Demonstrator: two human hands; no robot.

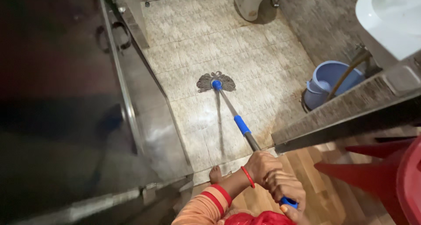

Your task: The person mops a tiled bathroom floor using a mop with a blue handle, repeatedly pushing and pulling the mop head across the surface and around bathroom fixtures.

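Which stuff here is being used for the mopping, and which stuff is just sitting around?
In use:
- mop, its head spread on the tiled floor
- left hand and right hand, both gripping the mop handle

Just sitting around:
- blue bucket by the wall
- toilet
- white sink
- red plastic chair
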